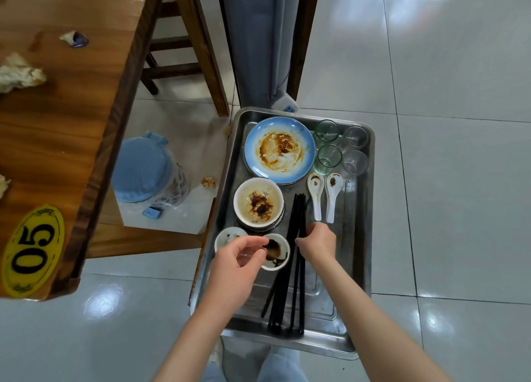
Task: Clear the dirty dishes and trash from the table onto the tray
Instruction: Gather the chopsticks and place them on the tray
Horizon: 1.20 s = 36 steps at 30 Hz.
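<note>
The right hand (316,242) pinches the black chopsticks (290,281) on the tray (356,281); square them lengthwise beside the spoons (323,197). The left hand (241,255), loosely curled, seems empty above the sauce dish (277,255). Crumpled napkins (18,72) wait on the tabletop (57,137).

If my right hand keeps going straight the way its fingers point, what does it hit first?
Most likely the black chopsticks: the right hand points left across the tray, its fingertips already at them. Past those sits the small sauce dish. Depth is uncertain.
</note>
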{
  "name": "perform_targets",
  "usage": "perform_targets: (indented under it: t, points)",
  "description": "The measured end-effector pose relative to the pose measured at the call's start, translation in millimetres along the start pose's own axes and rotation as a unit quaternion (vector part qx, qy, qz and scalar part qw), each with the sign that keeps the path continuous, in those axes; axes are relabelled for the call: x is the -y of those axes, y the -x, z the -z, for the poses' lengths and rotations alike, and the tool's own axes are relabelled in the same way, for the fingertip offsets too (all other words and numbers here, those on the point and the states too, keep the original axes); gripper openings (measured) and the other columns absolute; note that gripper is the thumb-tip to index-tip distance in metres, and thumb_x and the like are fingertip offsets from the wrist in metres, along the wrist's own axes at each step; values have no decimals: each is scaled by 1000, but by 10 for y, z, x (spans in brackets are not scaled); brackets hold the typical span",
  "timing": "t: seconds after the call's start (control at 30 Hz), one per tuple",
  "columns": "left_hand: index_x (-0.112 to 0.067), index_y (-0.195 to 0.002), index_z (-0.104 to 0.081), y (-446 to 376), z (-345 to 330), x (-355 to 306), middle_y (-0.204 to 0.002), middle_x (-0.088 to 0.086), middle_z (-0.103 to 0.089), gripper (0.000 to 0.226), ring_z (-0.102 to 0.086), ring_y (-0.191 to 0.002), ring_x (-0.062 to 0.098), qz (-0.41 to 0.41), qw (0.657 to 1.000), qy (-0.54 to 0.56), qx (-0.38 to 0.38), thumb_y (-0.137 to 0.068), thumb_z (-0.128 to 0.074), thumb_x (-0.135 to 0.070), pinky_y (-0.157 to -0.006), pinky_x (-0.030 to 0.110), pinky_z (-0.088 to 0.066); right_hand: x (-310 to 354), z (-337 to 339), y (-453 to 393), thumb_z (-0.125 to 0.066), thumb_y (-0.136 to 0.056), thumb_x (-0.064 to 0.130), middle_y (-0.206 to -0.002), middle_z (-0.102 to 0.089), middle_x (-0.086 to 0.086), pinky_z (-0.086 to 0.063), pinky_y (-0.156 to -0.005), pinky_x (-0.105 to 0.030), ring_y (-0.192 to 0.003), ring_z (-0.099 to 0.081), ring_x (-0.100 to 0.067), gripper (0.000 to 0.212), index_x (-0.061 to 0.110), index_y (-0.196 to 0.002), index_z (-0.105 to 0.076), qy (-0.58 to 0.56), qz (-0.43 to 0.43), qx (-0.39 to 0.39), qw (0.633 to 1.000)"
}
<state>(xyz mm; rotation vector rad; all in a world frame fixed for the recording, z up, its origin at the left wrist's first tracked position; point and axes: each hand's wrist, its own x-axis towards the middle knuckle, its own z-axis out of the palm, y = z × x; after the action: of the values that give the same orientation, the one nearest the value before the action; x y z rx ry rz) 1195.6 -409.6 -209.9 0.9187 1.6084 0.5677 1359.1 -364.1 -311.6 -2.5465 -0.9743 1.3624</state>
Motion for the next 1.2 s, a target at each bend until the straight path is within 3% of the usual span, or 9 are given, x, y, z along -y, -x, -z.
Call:
perform_targets:
  t: [0.13, 0.27, 0.53, 0.77, 0.97, 1.2]
  points:
    - [-35, -90, -67, 6, 8, 20, -87, -15, -70, 21, -65, -87, 2, 0, 1000, -1, -1, -87, -63, -15, -80, 25, -53, -28, 0, 31, -60, -84, 10, -93, -59, -10, -49, -64, -32, -84, -58, -27, 10, 6, -91, -53, 58, 5, -29, 998]
    - [-35, -90, -67, -2, 19, 37, -87, -15, -70, 21, -65, -87, 2, 1, 1000, -1, 1, -86, -64, -15, -80, 26, -54, -51, -4, 10, -59, -86, 7, -94, -60, -12, -47, -63, -31, -86, -58, -28, 8, 4, -92, -55, 45, 9, -41, 998]
    - [-36, -90, -68, -19, 32, 65, -86, -17, -70, 20, -65, -87, 1, 5, 1000, -4, -1, -86, -64, -16, -83, 28, -54, -14, -63, 40, -72, -79, 31, -82, -57, -5, -44, -57, -30, -74, -57, -21, 30, 9, -84, -52, 72, 46, -31, 996]
    - [-36, -91, -68, -47, 69, 95, -88, -18, -69, 19, -64, -90, 2, 11, 1000, -10, 2, -86, -64, -18, -83, 31, -55, 20, -130, 62, -65, -81, 13, -76, -47, 0, -36, -51, -27, -68, -48, -18, 23, 13, -82, -42, 115, 79, -68, 988]
    - [-35, -92, -68, -80, 70, 87, -90, -16, -69, 17, -64, -91, 4, 12, 1000, -11, 4, -86, -65, -19, -83, 32, -55, -2, -141, 81, -67, -83, 17, -87, -61, -6, -45, -59, -31, -82, -60, -25, 19, 9, -92, -51, 112, 122, -78, 983]
    - [-35, -91, -67, -97, 82, 78, -90, -15, -68, 17, -63, -92, 5, 8, 1000, -3, 4, -86, -64, -19, -81, 28, -54, -66, -104, 105, -68, -84, 20, -76, -55, -1, -36, -54, -26, -68, -51, -18, 20, 12, -78, -51, 103, 134, -81, 982]
